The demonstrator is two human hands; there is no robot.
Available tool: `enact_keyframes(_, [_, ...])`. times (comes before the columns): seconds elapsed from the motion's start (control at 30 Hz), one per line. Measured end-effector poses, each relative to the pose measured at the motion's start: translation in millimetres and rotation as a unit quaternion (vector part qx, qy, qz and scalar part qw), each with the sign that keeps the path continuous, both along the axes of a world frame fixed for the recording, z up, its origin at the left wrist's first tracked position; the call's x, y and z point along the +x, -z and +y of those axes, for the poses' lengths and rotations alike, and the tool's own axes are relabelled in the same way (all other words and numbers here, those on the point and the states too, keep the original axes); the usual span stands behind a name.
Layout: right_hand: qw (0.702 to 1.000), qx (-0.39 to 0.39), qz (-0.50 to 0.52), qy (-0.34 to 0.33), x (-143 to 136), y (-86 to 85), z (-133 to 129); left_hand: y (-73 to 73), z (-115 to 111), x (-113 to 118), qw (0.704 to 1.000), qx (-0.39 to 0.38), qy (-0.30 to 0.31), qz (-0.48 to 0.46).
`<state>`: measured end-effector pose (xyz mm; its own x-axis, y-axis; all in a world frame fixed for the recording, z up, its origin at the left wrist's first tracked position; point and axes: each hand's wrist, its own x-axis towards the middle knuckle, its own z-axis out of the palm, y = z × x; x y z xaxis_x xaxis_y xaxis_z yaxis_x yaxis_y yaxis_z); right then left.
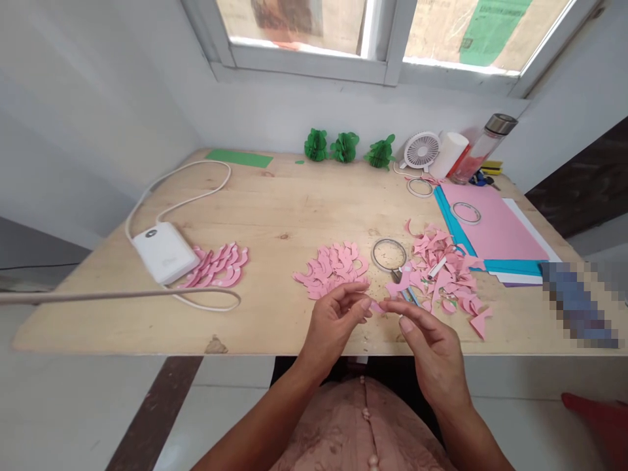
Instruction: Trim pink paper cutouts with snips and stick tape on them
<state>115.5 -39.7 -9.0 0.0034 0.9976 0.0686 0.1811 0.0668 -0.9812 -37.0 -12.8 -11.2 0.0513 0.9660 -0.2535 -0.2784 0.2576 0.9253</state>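
My left hand [338, 320] is pinched near the front edge of the table, with a small pink paper piece [375, 307] at its thumb and fingertips. From the other side, the fingertips of my right hand [429, 337] touch or nearly touch that piece; its fingers are stretched out and its thumb stands apart. Just beyond my left hand lies a pile of curved pink paper cutouts [333, 265]. A thin tape roll [389, 255] sits behind the hands. Pink paper scraps [449, 268] are heaped beyond my right hand, and a bluish tool there is partly covered.
On the left, a white power bank [167, 252] with a looped cable rests against more pink cutouts [223, 265]. Green paper ornaments [345, 148], a small fan [422, 152] and a bottle [485, 147] line the back. Coloured sheets [510, 226] lie on the right.
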Motion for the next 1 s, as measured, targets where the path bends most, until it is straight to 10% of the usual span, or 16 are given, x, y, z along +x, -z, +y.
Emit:
enact_keyframes(0.6, [0.963, 0.124, -0.218, -0.099, 0, 0.9, -5, -19.1, 29, -4, 0.912, 0.2, 0.146, 0.326])
enact_keyframes(1.0, [0.994, 0.055, -0.063, -0.063, 13, -5.1, -2, -5.1, 28, -10, 0.972, 0.047, 0.225, 0.053])
